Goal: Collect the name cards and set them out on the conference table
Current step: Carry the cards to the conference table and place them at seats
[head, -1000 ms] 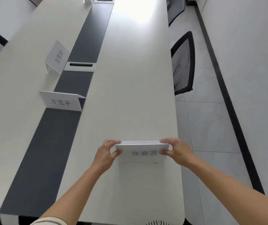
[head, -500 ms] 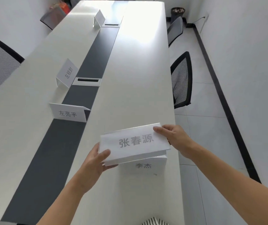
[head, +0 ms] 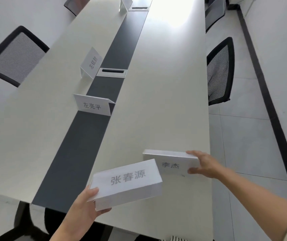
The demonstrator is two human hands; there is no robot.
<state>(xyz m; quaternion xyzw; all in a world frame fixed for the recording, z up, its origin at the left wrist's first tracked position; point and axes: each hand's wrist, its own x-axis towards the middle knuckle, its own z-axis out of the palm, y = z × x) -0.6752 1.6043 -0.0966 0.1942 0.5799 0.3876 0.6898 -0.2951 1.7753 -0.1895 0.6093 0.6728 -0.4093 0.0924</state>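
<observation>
Hands (head: 85,207) split: top card (head: 127,180) lifted off second (head: 171,162)

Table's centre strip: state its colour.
Dark grey centre strip, flanked by the off-white table top; head view.
</observation>
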